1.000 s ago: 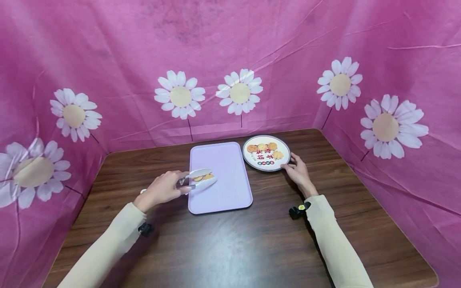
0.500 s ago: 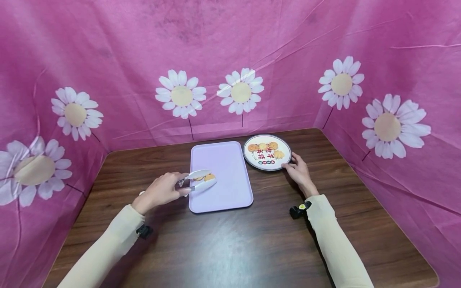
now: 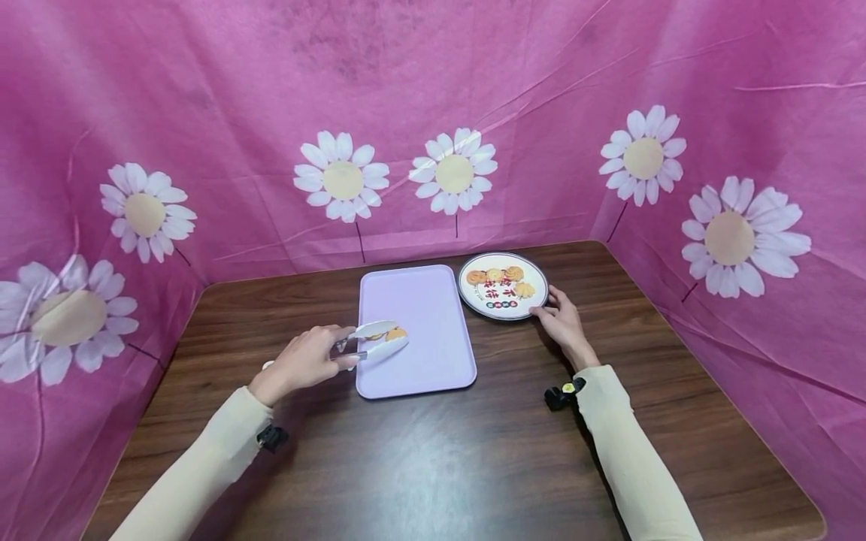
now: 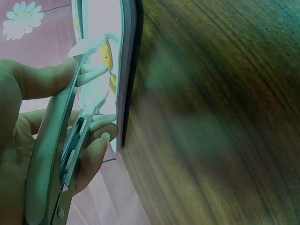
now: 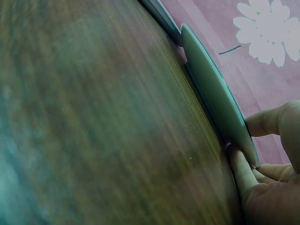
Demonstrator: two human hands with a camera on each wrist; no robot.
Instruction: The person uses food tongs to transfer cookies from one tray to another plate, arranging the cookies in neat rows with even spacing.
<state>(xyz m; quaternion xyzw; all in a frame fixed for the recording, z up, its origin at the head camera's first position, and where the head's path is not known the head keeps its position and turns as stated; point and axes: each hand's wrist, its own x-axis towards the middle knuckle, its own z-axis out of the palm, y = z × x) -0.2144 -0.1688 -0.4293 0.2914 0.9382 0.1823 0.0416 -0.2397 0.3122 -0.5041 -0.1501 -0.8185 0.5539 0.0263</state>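
Note:
My left hand [image 3: 302,362] grips a pair of tongs [image 3: 387,349] with white tips, spread over the left side of a lilac tray [image 3: 433,368]. Two golden cookies lie on the tray between the tips; the right cookie [image 3: 396,333] shows best, while the upper tip partly covers the other. The left wrist view has thumb and fingers on either side of the metal tongs [image 4: 50,140], with a cookie [image 4: 108,55] beyond. My right hand [image 3: 563,324] pinches the near right rim of a round white plate [image 3: 526,303], thumb above and fingers below. Several cookies [image 3: 514,274] sit on the plate.
The brown wooden table [image 3: 419,466] extends around tray and plate. A pink cloth [image 3: 528,113] printed with white daisies hangs behind and along both sides. Plate and tray stand close together near the table's back edge.
The tongs' upper tip has come down slightly, covering more of the left cookie on the tray. The right hand keeps its hold on the plate.

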